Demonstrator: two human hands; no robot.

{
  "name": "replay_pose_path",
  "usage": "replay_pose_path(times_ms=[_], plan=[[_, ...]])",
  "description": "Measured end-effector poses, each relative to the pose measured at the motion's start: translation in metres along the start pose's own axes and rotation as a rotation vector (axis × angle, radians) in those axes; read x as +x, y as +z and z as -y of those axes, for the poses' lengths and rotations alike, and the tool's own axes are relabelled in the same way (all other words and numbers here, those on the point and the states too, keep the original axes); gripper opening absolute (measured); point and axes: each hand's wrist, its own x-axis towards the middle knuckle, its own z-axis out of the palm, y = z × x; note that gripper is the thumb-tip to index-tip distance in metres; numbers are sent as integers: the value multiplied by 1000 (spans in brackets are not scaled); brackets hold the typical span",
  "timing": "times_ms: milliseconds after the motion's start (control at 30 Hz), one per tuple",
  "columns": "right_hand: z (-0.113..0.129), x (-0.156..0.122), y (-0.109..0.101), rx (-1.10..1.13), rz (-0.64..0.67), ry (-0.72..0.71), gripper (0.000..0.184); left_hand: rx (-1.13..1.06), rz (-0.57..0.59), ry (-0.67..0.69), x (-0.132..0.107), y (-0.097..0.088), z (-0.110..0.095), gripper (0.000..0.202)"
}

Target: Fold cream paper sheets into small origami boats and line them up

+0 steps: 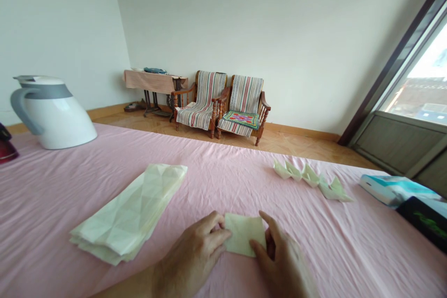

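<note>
A small folded square of pale green paper (243,233) lies between my two hands, just above or on the pink cloth. My left hand (197,249) grips its left edge, thumb on top and fingers curled beside it. On the opposite edge my right hand (279,253) pinches the paper, its thumb over the lower right corner and its index finger by the upper one. To the left is a stack of creased pale green paper sheets (131,214). Several folded paper boats (310,176) stand in a row at the right.
Pink cloth (216,172) covers the surface, with wrinkles. At the back left stands a white and grey jug (66,116), beside a dark red object (6,146). A blue and white packet (398,188) and a black box (424,219) sit at the right. Two wooden chairs (244,102) are beyond.
</note>
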Motion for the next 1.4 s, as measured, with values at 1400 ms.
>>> replay_pose_path(times_ms=[1400], plan=[[-6,-27,-6,-588,146,-793,59,266,-33,99,1,2,9,24]])
